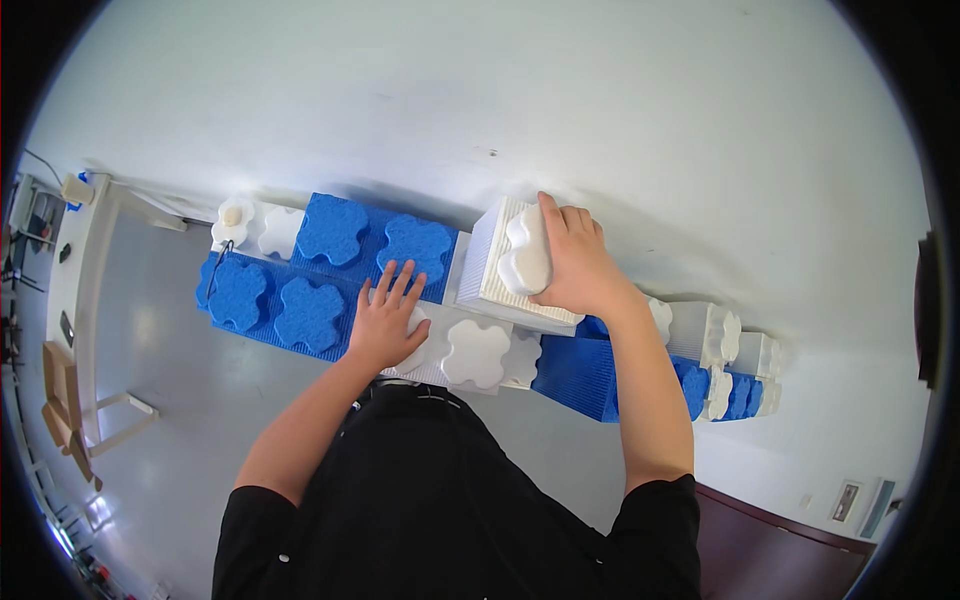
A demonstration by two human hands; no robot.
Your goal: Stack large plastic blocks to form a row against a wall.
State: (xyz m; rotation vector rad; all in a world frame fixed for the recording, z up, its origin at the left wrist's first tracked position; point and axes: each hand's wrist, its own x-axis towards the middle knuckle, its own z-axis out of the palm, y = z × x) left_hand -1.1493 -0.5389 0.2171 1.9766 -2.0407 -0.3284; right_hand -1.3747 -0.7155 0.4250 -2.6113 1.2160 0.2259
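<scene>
Large ribbed building blocks with clover-shaped studs stand in a row against the wall. My right hand [575, 255] grips the stud end of a white block [490, 250], thumb and fingers spread around its edge. That block is tilted, its studs turned toward my right palm, and it sits by the top of the row; whether its underside touches the row is unclear. My left hand [383, 325] lies open, fingers spread, at the joint between a blue block [375, 245] and a white block [440, 345] nearer to me, partly covering one white stud.
More blue blocks [270, 305] fill the left of the row, with a white flower-shaped piece [232, 222] and dark cord at its end. Lower blue and white blocks [575, 370] step away to the right. A white table [75, 270] and an open cardboard box [63, 395] are far left.
</scene>
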